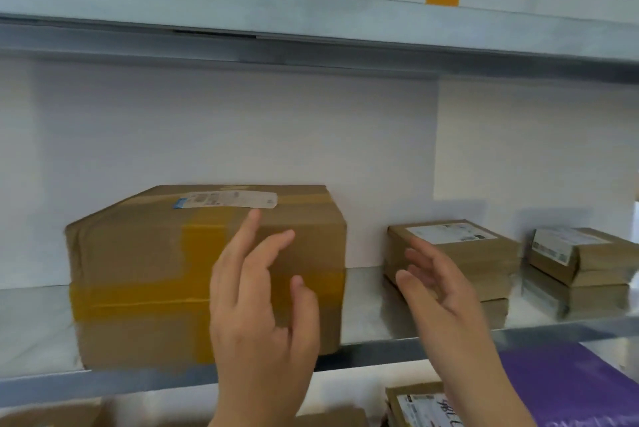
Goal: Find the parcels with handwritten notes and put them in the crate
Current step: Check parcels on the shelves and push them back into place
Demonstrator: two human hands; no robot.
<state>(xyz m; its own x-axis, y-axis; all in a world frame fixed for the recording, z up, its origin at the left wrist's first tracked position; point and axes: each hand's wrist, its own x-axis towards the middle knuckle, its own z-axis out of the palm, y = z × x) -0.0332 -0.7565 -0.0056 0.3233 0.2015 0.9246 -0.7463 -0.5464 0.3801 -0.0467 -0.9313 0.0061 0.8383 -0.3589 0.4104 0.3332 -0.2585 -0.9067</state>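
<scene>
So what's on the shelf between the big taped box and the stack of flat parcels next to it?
Nothing: in the head view only bare shelf shows between the big taped box and the stack of flat parcels.

The left hand (257,309) and right hand (441,285) are bare, with slim fingers and short, plain nails. The left forearm (256,402) and right forearm (484,385) are bare as well, right to the near edge of the view. Motion blur softens the right hand's fingertips.
</scene>
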